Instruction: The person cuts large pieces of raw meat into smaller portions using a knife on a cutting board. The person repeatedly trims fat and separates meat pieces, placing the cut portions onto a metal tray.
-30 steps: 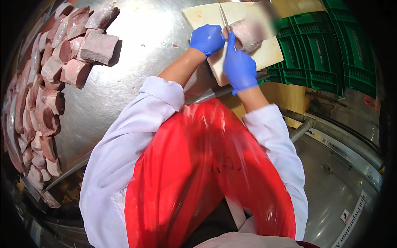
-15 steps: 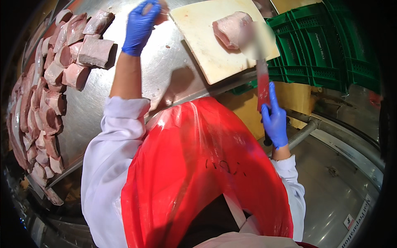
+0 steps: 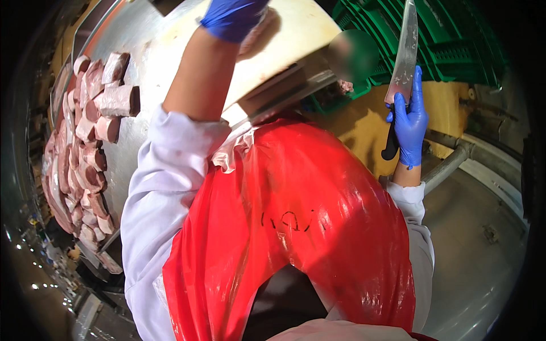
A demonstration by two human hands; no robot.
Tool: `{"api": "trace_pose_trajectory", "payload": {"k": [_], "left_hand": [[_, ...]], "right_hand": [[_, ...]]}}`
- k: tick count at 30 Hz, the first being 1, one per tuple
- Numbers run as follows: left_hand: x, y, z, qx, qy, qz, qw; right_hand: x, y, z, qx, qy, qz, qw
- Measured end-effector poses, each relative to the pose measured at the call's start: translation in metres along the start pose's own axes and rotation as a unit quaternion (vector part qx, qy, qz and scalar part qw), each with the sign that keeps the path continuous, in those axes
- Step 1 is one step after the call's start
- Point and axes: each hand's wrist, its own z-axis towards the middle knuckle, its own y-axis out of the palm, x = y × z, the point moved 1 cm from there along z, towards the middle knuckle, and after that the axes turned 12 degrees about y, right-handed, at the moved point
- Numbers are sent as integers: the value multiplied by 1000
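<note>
My left hand [image 3: 232, 20], in a blue glove, reaches over the white cutting board [image 3: 304, 40] at the top edge. Its fingers are cut off by the picture's edge. Beside and partly behind that hand lies a pale pink piece of meat [image 3: 260, 32]; whether the hand touches it does not show. Off to the right, my right hand [image 3: 412, 124], gloved in blue too, is wrapped round the black handle of a knife [image 3: 405, 54]. The long blade points away from me, apart from the board and in front of green crates.
Many cut meat pieces [image 3: 119, 101] lie in rows on the steel table [image 3: 133, 145] at left. Green plastic crates [image 3: 449, 48] stand at the far right. A meat scrap [image 3: 344, 86] shows by the board's near right side. A metal pipe [image 3: 449, 166] runs at right.
My left hand has come rightward over the board, next to the meat. The knife has swung away to the right with my right hand, its blade clear of the board. The view has shifted.
</note>
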Motion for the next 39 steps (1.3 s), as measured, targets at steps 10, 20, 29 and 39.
{"api": "trace_pose_trajectory", "payload": {"k": [10, 20, 29, 39], "left_hand": [[-192, 12, 28, -368, -136, 413, 822], [-89, -81, 19, -474, -188, 681, 526], [-8, -174, -63, 91, -531, 420, 730], [-32, -143, -156, 161, -138, 455, 865]], "right_hand": [[86, -63, 44, -14, 78, 31, 996], [104, -46, 95, -97, 40, 74, 992], [68, 9, 120, -193, -31, 86, 977], [-31, 174, 95, -412, -25, 201, 889]]}}
